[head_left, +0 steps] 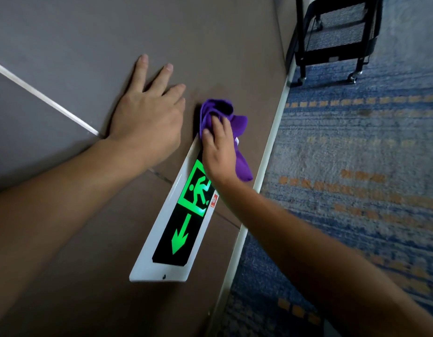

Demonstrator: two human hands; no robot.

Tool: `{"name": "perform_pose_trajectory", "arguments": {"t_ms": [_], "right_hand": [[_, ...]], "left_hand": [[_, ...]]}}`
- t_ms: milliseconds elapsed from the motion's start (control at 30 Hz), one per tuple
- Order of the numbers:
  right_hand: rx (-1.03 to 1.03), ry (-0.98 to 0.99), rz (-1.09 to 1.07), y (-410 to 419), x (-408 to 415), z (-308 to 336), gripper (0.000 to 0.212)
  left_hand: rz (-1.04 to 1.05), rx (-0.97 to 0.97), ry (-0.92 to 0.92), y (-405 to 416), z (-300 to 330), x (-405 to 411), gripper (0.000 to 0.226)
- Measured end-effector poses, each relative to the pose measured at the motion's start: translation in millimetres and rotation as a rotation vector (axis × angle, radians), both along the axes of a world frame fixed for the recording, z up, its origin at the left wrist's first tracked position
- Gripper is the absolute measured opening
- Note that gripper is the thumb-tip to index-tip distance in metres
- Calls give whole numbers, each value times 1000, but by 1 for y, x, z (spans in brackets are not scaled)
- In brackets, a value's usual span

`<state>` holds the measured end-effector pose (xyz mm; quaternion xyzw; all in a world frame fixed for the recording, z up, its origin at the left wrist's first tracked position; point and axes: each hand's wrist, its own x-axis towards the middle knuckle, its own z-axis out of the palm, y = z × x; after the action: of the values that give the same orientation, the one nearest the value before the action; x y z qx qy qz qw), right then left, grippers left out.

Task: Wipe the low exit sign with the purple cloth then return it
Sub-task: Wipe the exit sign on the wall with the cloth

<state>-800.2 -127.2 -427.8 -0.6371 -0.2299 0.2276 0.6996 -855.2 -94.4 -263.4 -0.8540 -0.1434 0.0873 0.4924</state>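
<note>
- Right now right hand (219, 152) presses purple cloth (242, 164) flat against far end of exit sign (184, 210); fingers (216, 125) spread over cloth, palm down, grip holding cloth.
- Cloth bunched, part sticks out beyond fingertips onto wall (89, 45), part hangs down on right side of hand toward skirting (266, 166).
- Left hand (147, 117) flat on wall just left of cloth, fingers splayed, grip wide, holding nothing.
- Left hand and cloth near each other, not clearly touching.
- Sign mounted low on brown wall, white frame, black face, lit green running-man symbol and green arrow pointing to near end.
- Near part of sign uncovered; far end hidden under right hand and cloth.
- Small red-white sticker (213, 200) on sign's right edge beside wrist.
- White strip (40, 96) runs across wall at left.
- Blue-and-orange patterned carpet (356, 166) at right of skirting.
- Black mesh cart (337, 37) on casters stands on carpet at far right, well apart from sign.
</note>
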Motion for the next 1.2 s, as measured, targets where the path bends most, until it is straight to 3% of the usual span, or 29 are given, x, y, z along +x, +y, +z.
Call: {"name": "perform_pose_trajectory", "arguments": {"t_ms": [167,633,767,1000,1200], "right_hand": [[36,-54,45,-31,-77,-17,30],[-94,22,-108,25,32,6,52],[-97,28,-75,1,-31,-11,49],[-26,-19,48,-77,-190,-46,24],[-26,-38,17,-52,-144,-44,37]], "left_hand": [[-8,-42,-36,0,0,-1,51],[-34,-29,23,0,1,-6,52],[6,10,79,-4,2,-5,55],[34,-24,99,-10,-7,-14,61],[-10,-14,163,-13,-8,-38,59]]}}
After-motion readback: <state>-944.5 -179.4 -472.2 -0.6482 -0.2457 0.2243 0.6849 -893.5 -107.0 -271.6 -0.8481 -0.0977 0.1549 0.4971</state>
